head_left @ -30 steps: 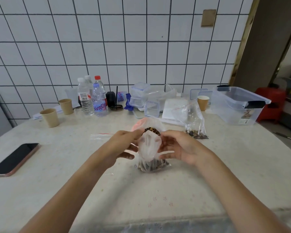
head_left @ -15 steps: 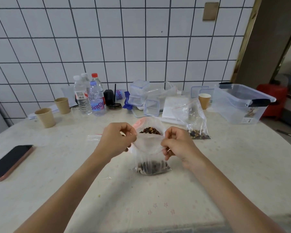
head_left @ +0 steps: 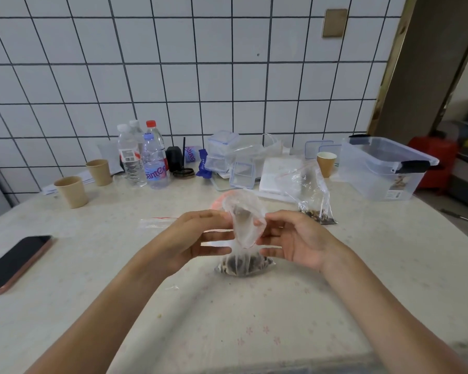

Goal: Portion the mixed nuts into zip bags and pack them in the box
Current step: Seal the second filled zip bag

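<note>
A clear zip bag stands upright on the table centre, with mixed nuts pooled in its bottom. My left hand holds the bag's upper left side between thumb and outstretched fingers. My right hand does the same on the right side. The bag's top is crumpled and narrowed between them. A second zip bag with some nuts in it stands to the right behind. The clear plastic box with black latches sits open at the far right. A pink-rimmed dish is mostly hidden behind the held bag.
An empty zip bag lies flat left of my hands. A phone lies near the left edge. Paper cups, water bottles and small clear containers line the back by the tiled wall.
My hands had been pinching the bag's mouth wide open. They now hold its sides lower down with fingers stretched out, and the top has collapsed narrower.
</note>
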The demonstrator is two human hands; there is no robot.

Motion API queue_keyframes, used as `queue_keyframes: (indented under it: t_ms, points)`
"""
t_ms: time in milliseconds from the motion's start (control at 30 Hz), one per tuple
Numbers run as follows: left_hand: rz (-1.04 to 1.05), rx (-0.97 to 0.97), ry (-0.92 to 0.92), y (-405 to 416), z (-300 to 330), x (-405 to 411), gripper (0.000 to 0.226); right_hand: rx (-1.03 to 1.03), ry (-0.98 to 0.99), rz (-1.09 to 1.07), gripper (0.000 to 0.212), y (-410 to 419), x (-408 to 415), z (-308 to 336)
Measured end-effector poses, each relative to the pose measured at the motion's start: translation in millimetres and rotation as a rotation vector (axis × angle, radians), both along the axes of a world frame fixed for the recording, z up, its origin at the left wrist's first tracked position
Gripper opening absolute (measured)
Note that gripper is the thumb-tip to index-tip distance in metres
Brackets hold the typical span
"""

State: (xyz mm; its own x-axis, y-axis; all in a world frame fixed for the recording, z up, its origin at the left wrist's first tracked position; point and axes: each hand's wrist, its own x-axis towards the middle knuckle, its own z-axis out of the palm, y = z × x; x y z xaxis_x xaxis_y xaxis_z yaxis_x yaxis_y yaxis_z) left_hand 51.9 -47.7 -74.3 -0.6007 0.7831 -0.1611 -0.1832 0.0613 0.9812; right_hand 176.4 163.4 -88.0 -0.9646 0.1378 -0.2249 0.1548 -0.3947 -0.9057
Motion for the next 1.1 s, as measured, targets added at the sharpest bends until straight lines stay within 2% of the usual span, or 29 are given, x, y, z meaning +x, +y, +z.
queue_keyframes:
  t_ms: [100,167,267,367,433,567,600,667,733,767,800,867,900,967,1033,1100]
  points:
    - [-0.013,0.038,0.038,-2,-7,-1,0.040,-0.069,0.011,-0.006,0.017,0,3,-6]
    - [0.009,0.038,0.058,-1,-10,-1,0.036,-0.060,0.011,-0.019,0.018,-2,3,-7]
    - [0.018,0.049,0.063,-1,-12,1,0.026,0.038,0.050,-0.053,0.019,-6,3,-5]
    - [0.043,0.051,0.075,-2,-9,3,0.028,0.205,0.070,-0.111,0.012,-11,1,0]
    - [0.079,0.022,0.134,-1,-7,4,0.027,0.419,0.041,-0.183,0.012,-14,-1,4]
    - [0.311,-0.081,0.248,3,-1,1,0.009,1.067,0.044,-0.401,0.016,-20,-7,11]
    - [0.383,-0.133,0.330,3,1,-1,0.010,1.234,0.048,-0.434,0.018,-23,-7,13]
    - [0.486,-0.263,0.629,5,3,-2,0.015,1.517,0.020,-0.467,0.025,-29,-8,14]
    - [0.490,-0.388,0.944,6,6,3,0.018,1.664,-0.027,-0.459,0.031,-33,-12,12]
    - [0.457,-0.464,1.063,7,6,6,0.018,1.648,-0.056,-0.449,0.029,-35,-13,13]
    - [0.422,-0.542,1.158,7,7,8,0.016,1.535,-0.077,-0.444,0.023,-34,-15,15]
    - [0.387,-0.659,1.222,8,10,11,0.005,1.065,-0.076,-0.417,0.009,-34,-15,23]
    - [0.379,-0.655,1.153,8,12,10,0.013,0.819,-0.070,-0.388,0.007,-32,-15,26]
    - [0.329,-0.518,0.850,7,16,8,0.028,0.460,-0.057,-0.287,0.010,-27,-11,32]
    - [0.286,-0.388,0.619,5,20,9,0.034,0.224,-0.063,-0.178,0.014,-21,-5,36]
    - [0.274,-0.289,0.498,4,22,8,0.030,0.067,-0.099,-0.115,0.022,-15,0,37]
